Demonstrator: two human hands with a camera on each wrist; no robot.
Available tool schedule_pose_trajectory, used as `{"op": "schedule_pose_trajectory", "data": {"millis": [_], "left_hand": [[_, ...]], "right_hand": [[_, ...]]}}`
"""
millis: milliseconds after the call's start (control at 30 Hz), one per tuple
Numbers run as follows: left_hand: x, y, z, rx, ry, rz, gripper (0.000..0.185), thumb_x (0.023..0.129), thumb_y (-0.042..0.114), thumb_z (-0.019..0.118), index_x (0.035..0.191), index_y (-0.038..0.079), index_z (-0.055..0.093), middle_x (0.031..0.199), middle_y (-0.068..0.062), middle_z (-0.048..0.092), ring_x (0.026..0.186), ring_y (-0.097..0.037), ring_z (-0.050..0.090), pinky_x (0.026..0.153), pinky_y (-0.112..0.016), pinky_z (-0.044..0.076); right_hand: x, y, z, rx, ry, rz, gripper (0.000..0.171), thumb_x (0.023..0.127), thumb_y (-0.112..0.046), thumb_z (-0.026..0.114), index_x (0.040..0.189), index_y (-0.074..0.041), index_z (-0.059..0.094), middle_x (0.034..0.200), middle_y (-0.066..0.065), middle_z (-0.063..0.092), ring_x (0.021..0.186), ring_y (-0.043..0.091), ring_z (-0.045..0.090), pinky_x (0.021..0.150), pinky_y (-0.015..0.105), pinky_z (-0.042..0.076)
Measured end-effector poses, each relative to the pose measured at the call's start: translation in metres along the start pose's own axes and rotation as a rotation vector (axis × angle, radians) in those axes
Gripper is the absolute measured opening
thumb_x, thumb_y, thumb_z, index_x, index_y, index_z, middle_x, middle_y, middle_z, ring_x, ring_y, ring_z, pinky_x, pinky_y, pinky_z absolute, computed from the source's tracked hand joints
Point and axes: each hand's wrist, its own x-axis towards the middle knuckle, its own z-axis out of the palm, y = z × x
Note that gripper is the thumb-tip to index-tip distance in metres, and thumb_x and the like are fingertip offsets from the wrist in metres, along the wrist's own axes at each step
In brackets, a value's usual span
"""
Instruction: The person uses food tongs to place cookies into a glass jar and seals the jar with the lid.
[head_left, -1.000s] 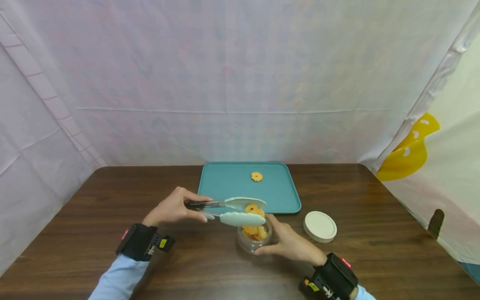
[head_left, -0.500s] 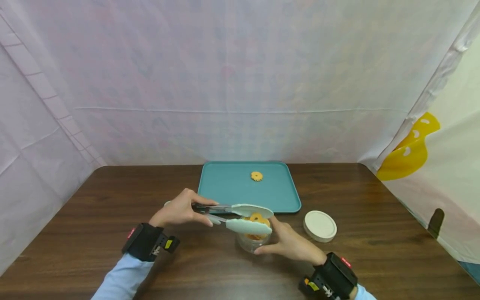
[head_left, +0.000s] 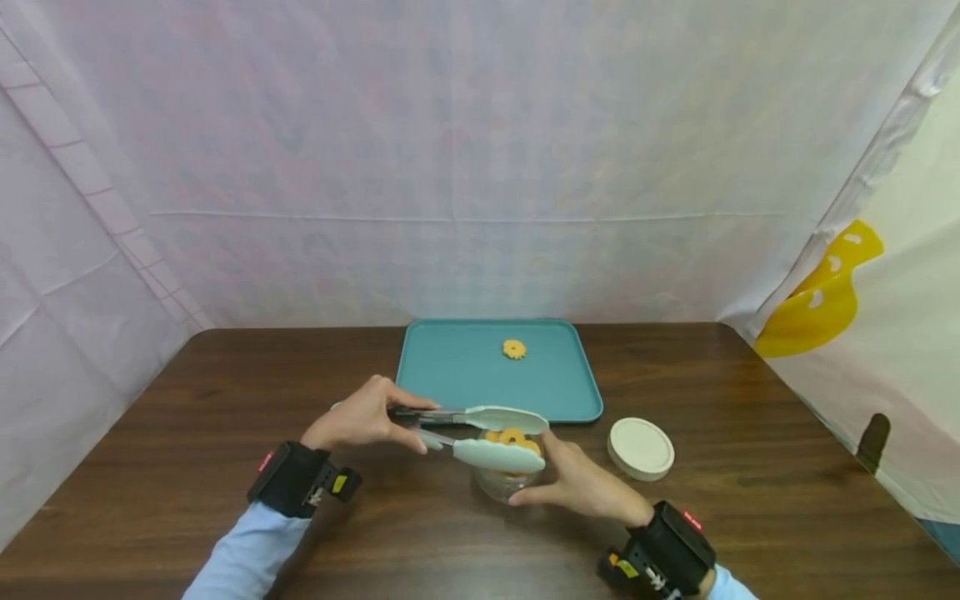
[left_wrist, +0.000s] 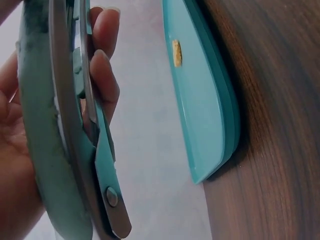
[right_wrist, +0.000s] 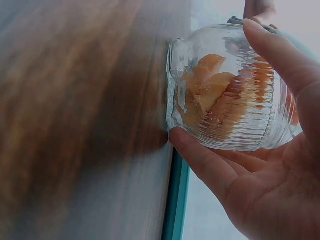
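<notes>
My left hand (head_left: pixel 367 415) grips a pair of tongs (head_left: pixel 498 455) with pale mint tips and metal arms. The tips are spread apart over the mouth of a clear glass jar (head_left: pixel 498 487). Yellow ring-shaped cookies (head_left: pixel 512 436) show in the gap between them. My right hand (head_left: pixel 581 483) holds the jar from the right, fingers and thumb curved round its side. Through the ribbed glass in the right wrist view, several cookies (right_wrist: pixel 212 90) lean and stack inside. The front tip of the tongs hides much of the jar's opening in the head view.
Behind the hands lies a teal tray (head_left: pixel 450 367) with a single scalloped cookie (head_left: pixel 514 349) on it. A round white lid (head_left: pixel 641 449) rests on the brown wooden table (head_left: pixel 225 400) right of the jar. Pale cloth (head_left: pixel 450 167) hangs behind the table.
My left hand and the tongs have shifted right and lower over the jar, mostly in the first half second. The ring-shaped cookie between the tips appears lower. The right hand keeps its place.
</notes>
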Motion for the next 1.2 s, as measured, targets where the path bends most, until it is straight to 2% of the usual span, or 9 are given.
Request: {"op": "schedule_pose_trajectory", "data": {"millis": [67, 133, 267, 433, 600, 700, 900, 1100, 1200], "left_hand": [[0.0, 0.001, -0.001, -0.011, -0.011, -0.019, 0.057, 0.064, 0.036, 0.076, 0.112, 0.009, 0.063, 0.107, -0.009, 0.064, 0.046, -0.005, 0.016, 0.046, -0.02, 0.021], [0.0, 0.001, -0.001, -0.027, -0.024, -0.036, 0.059, 0.063, 0.035, 0.077, 0.114, 0.009, 0.062, 0.102, -0.009, 0.066, 0.047, -0.004, 0.032, 0.048, -0.019, 0.029], [0.0, 0.001, -0.002, -0.043, -0.043, -0.058, 0.065, 0.062, 0.034, 0.078, 0.118, 0.008, 0.058, 0.088, -0.006, 0.068, 0.062, -0.009, 0.053, 0.053, -0.02, 0.037], [-0.001, 0.001, -0.003, -0.005, -0.02, -0.039, 0.067, 0.063, 0.032, 0.078, 0.121, 0.007, 0.056, 0.084, -0.006, 0.067, 0.057, -0.009, 0.045, 0.052, -0.022, 0.033], [-0.002, 0.001, -0.003, -0.004, 0.026, -0.07, 0.066, 0.065, 0.027, 0.079, 0.122, 0.006, 0.055, 0.085, -0.004, 0.066, 0.061, -0.01, 0.049, 0.052, -0.023, 0.035], [-0.002, 0.0, -0.003, -0.001, 0.066, -0.082, 0.066, 0.065, 0.033, 0.078, 0.122, 0.009, 0.055, 0.085, -0.001, 0.066, 0.064, -0.01, 0.051, 0.051, -0.022, 0.036], [0.0, -0.002, -0.001, 0.044, 0.206, -0.147, 0.067, 0.065, 0.039, 0.076, 0.121, 0.007, 0.056, 0.078, 0.001, 0.065, 0.06, -0.011, 0.049, 0.049, -0.025, 0.032], [0.011, -0.008, 0.004, 0.155, 0.354, -0.234, 0.065, 0.063, 0.035, 0.078, 0.117, 0.003, 0.059, 0.063, 0.0, 0.061, 0.045, -0.009, 0.028, 0.043, -0.023, 0.024], [0.019, -0.011, 0.006, 0.22, 0.395, -0.274, 0.066, 0.061, 0.032, 0.081, 0.115, 0.001, 0.06, 0.057, 0.0, 0.059, 0.042, -0.009, 0.032, 0.042, -0.021, 0.024]], "right_hand": [[0.001, 0.0, -0.001, 0.019, -0.011, 0.011, 0.088, 0.069, -0.043, 0.072, 0.136, -0.007, 0.027, 0.115, 0.008, 0.056, 0.105, 0.022, 0.053, 0.088, 0.04, 0.042], [0.001, -0.001, -0.001, 0.03, -0.019, 0.022, 0.091, 0.069, -0.043, 0.072, 0.138, -0.01, 0.023, 0.122, 0.011, 0.052, 0.11, 0.024, 0.05, 0.091, 0.043, 0.039], [0.002, -0.002, -0.002, 0.005, -0.025, 0.036, 0.094, 0.069, -0.046, 0.071, 0.14, -0.013, 0.02, 0.131, 0.016, 0.044, 0.115, 0.027, 0.046, 0.092, 0.046, 0.038], [0.002, -0.003, -0.003, 0.002, -0.043, 0.061, 0.088, 0.07, -0.045, 0.071, 0.137, -0.008, 0.026, 0.132, 0.017, 0.043, 0.115, 0.029, 0.046, 0.091, 0.047, 0.039], [0.001, -0.002, -0.002, 0.003, -0.038, 0.045, 0.086, 0.07, -0.046, 0.07, 0.135, -0.01, 0.028, 0.13, 0.016, 0.045, 0.112, 0.027, 0.048, 0.09, 0.045, 0.04], [0.001, -0.002, -0.002, 0.008, -0.029, 0.029, 0.086, 0.069, -0.047, 0.07, 0.135, -0.012, 0.028, 0.128, 0.013, 0.047, 0.112, 0.025, 0.049, 0.091, 0.045, 0.039], [0.001, -0.002, -0.002, 0.009, -0.03, 0.049, 0.09, 0.069, -0.046, 0.071, 0.137, -0.008, 0.025, 0.133, 0.015, 0.042, 0.117, 0.027, 0.044, 0.094, 0.046, 0.036], [0.001, -0.003, -0.002, 0.006, -0.041, 0.072, 0.087, 0.07, -0.046, 0.07, 0.135, -0.007, 0.028, 0.129, 0.016, 0.045, 0.115, 0.028, 0.046, 0.092, 0.046, 0.038], [0.001, -0.004, -0.002, 0.021, -0.048, 0.073, 0.086, 0.07, -0.045, 0.07, 0.135, -0.008, 0.028, 0.129, 0.016, 0.045, 0.115, 0.027, 0.046, 0.093, 0.046, 0.038]]}}
